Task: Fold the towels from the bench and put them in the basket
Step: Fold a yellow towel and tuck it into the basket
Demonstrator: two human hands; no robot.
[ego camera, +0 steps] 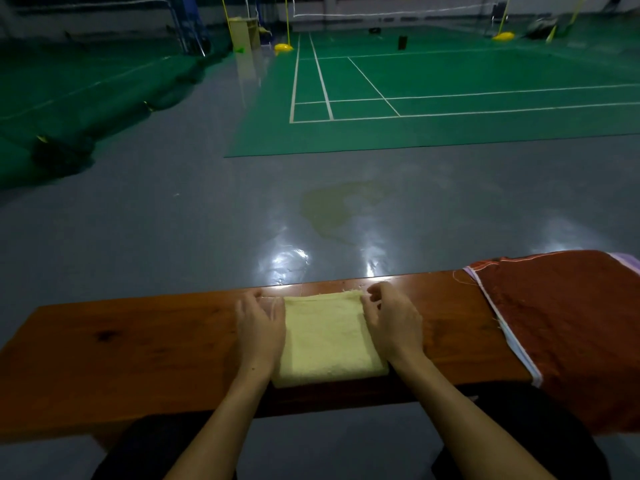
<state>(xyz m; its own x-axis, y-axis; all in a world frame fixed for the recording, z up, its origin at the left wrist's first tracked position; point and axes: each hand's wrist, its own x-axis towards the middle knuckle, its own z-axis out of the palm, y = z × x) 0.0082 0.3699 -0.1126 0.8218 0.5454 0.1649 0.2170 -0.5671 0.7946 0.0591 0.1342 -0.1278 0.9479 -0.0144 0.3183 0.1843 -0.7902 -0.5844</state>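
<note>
A pale yellow towel [325,337] lies folded into a small rectangle on the wooden bench [138,344], in the middle of it. My left hand [259,327] holds the towel's left edge near the far corner, fingers curled on the cloth. On the right edge my right hand [389,322] pinches the far right corner. A rust-red towel [568,327] with a pale lilac hem lies spread over the bench's right end. No basket is in view.
Beyond the bench is a glossy grey floor [207,220] with a dull stain. Farther off lies a green badminton court [450,98] with white lines, nets and yellow post bases. My dark trouser legs show under the bench's near edge.
</note>
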